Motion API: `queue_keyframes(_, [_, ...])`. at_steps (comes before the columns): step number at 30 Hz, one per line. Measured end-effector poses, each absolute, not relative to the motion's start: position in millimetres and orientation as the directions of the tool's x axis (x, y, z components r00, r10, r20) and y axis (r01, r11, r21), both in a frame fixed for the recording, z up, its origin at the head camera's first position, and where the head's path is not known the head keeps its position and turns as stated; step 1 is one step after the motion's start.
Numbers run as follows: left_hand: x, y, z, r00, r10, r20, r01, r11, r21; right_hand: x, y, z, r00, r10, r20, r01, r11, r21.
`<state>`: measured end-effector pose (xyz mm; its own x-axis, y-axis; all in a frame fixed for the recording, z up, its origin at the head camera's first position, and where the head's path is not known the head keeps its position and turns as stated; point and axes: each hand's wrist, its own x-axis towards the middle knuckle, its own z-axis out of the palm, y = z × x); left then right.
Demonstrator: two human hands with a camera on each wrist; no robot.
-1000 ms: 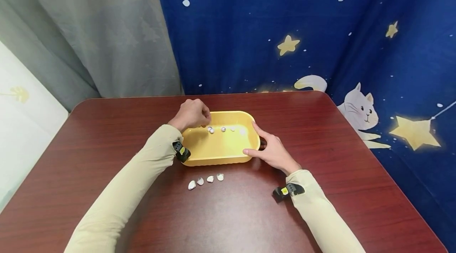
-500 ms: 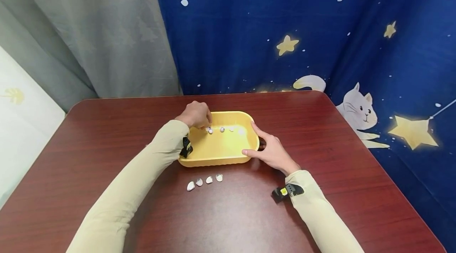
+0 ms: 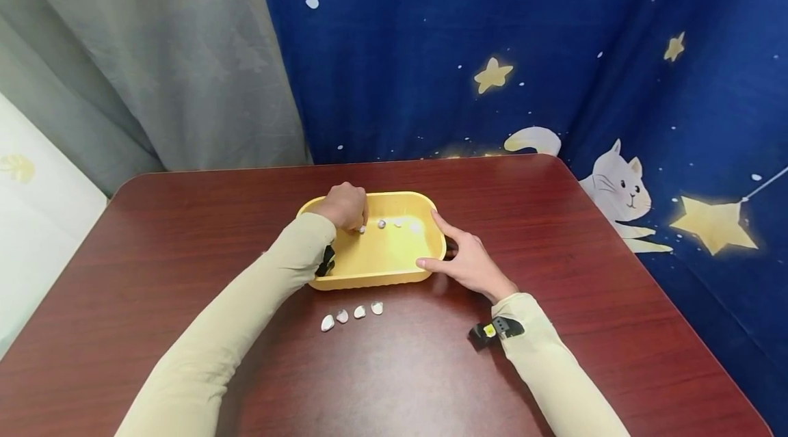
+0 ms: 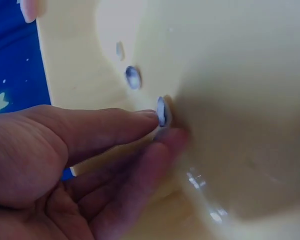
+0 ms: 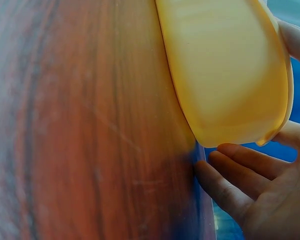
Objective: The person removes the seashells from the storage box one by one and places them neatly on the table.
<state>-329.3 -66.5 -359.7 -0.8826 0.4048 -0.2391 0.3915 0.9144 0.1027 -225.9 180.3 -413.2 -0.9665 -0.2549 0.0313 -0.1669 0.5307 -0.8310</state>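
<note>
A yellow plastic tray (image 3: pixel 382 252) stands on the table. My left hand (image 3: pixel 346 208) reaches into its left part. In the left wrist view, the thumb and fingers of my left hand (image 4: pixel 105 155) close about a small whitish shell (image 4: pixel 162 111); the thumb tip touches it, and the finger side is blurred. Two more small shells lie farther along the tray floor, a grey-purple shell (image 4: pixel 133 77) and a pale shell (image 4: pixel 119 50). My right hand (image 3: pixel 470 262) grips the tray's right end, thumb on the near rim and other fingers around the outer side.
Several pale shells (image 3: pixel 352 314) lie in a row on the dark red table (image 3: pixel 394 375), in front of the tray. Behind the table hang a grey curtain (image 3: pixel 185 61) and a blue star-patterned curtain (image 3: pixel 400 47).
My left hand has moved slightly right and down into the tray, now hiding part of the shells there. My right hand keeps its grip on the tray.
</note>
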Motion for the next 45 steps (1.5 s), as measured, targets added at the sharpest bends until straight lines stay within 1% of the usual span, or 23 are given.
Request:
queue_keyframes(4, [-328.2, -66.5, -364.3, -0.889, 0.414, -0.193, 0.407, 0.910, 0.081, -225.5, 179.5, -413.0, -0.966, -0.255, 0.031, -0.166, 0.529, -0.832])
queue_keyframes(8, [-327.3, -67.7, -364.1, -0.891, 0.416, -0.182, 0.411, 0.909, 0.067, -225.0, 179.1, -413.4, -0.965, -0.263, 0.025, -0.166, 0.529, -0.833])
queue_keyframes(13, [-327.5, -71.8, -352.2, -0.890, 0.413, -0.194, 0.389, 0.909, 0.150, -224.5, 179.3, -412.3, -0.966, -0.259, 0.021, -0.159, 0.526, -0.835])
queue_keyframes(18, [-325.0, -77.9, -336.3, -0.883, 0.433, -0.179, 0.389, 0.891, 0.235, -224.3, 179.7, -412.1, -0.968, -0.251, 0.017, -0.155, 0.538, -0.829])
queue_keyframes(22, [-316.2, -81.4, -325.8, -0.876, 0.456, -0.154, 0.398, 0.866, 0.302, -224.4, 179.4, -413.2, -0.967, -0.255, 0.016, -0.157, 0.543, -0.825])
queue_keyframes(28, [-291.1, -84.5, -310.2, -0.867, 0.495, -0.065, 0.438, 0.817, 0.374, -224.4, 178.8, -413.3, -0.968, -0.251, 0.013, -0.151, 0.539, -0.829])
queue_keyframes(33, [-265.4, -88.1, -305.2, -0.848, 0.529, 0.022, 0.490, 0.769, 0.411, -225.0, 178.9, -410.8, -0.967, -0.253, 0.007, -0.146, 0.536, -0.832])
queue_keyframes(40, [-231.2, -84.9, -314.8, -0.791, 0.596, 0.138, 0.592, 0.690, 0.416, -225.3, 179.1, -407.3, -0.968, -0.250, 0.001, -0.141, 0.542, -0.829])
queue_keyframes(45, [-211.4, -76.4, -330.8, -0.758, 0.632, 0.161, 0.635, 0.658, 0.405, -225.4, 178.8, -406.9, -0.966, -0.257, 0.008, -0.151, 0.544, -0.826])
